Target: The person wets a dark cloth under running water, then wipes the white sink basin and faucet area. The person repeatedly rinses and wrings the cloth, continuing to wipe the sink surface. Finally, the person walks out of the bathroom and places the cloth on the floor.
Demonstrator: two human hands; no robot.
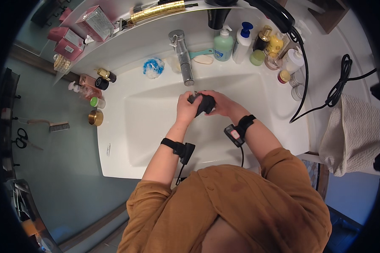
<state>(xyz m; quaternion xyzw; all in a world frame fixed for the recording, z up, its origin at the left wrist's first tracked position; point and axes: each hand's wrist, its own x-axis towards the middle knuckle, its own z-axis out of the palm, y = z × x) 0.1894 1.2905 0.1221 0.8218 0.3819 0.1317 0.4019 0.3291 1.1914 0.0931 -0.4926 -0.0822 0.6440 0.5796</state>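
Note:
Both hands hold a dark grey cloth between them, bunched up over the basin of a white sink. My left hand grips its left side, with the thumb laid across the front. On the opposite side, my right hand curls around the cloth's edge. Directly above them is the spout of a chrome faucet, and a thin stream of water seems to fall from it onto the cloth. Parts of the fingers are hidden behind the fabric. Each forearm wears a black strapped device with a cable.
Behind the faucet stand a green pump bottle, a white bottle with a blue pump and several jars. A blue-and-white bath puff lies on the rim. A hair dryer's black cord hangs over the right side, near a beige towel.

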